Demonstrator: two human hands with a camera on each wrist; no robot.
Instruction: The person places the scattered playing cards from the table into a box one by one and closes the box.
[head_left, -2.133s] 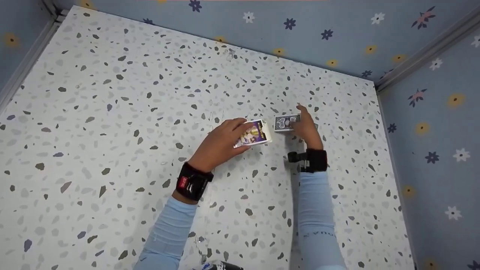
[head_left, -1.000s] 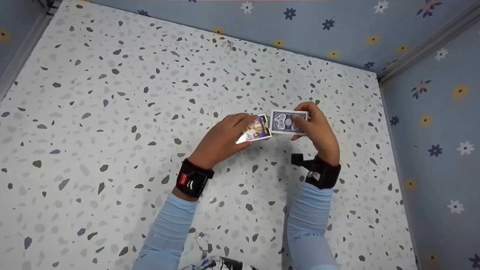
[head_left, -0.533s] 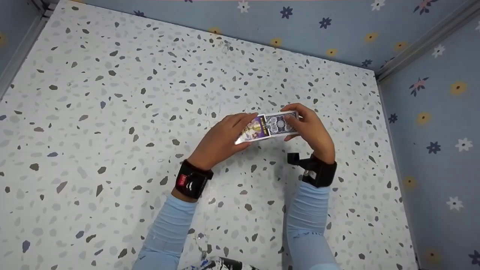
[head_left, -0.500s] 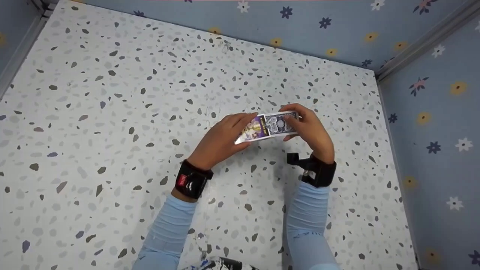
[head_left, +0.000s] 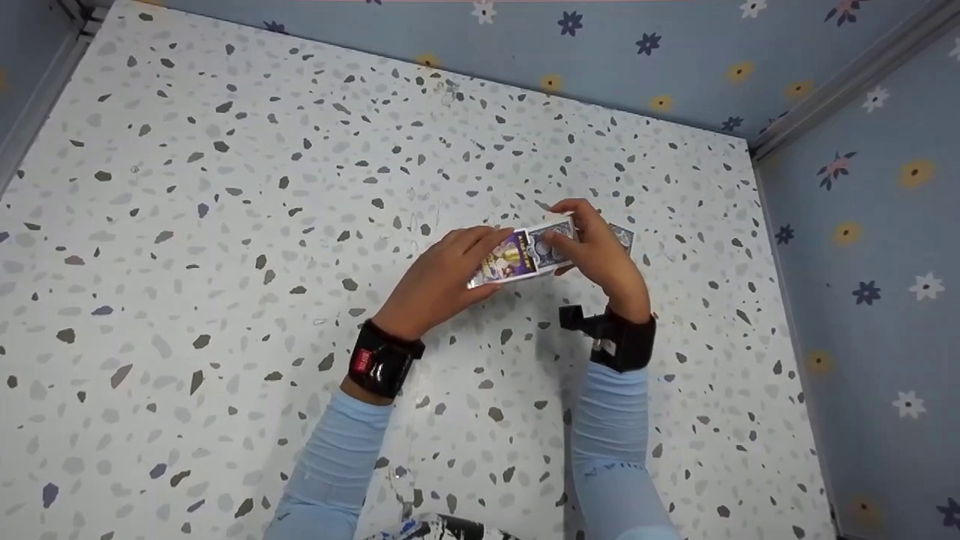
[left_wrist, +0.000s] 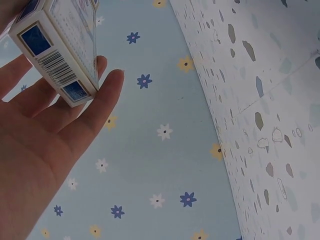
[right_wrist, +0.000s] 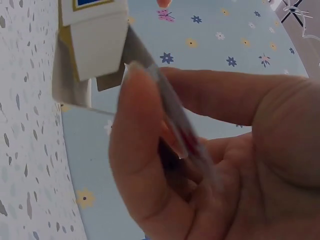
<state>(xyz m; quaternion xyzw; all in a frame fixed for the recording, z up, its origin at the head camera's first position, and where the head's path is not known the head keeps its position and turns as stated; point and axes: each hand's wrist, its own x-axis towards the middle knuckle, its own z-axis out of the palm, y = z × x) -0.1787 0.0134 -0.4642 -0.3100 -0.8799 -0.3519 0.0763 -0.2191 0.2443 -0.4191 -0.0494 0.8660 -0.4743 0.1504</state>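
Observation:
My left hand [head_left: 442, 281] holds a small purple-and-yellow card box [head_left: 508, 259] by its sides, above the table. In the left wrist view, the barcode end of the box [left_wrist: 55, 65] sits among the fingers. My right hand [head_left: 611, 259] pinches a playing card [head_left: 553, 231] with a dark patterned back between thumb and fingers. Its left end is inside the box's mouth; whether several cards are stacked is unclear. The right wrist view shows the box's raised white flap [right_wrist: 97, 45] and the card edge-on, blurred. Another patterned card [head_left: 622, 236] lies partly hidden behind my right hand.
The white speckled table [head_left: 262, 187] reaches a blue flowered wall [head_left: 517, 37] at the back and another flowered panel [head_left: 862, 300] on the right. A black camera strap [head_left: 626, 341] is on my right wrist.
My right hand lifted the card from the table, brought it up to the box's mouth and slid it leftward partway in. My left hand kept holding the box almost still.

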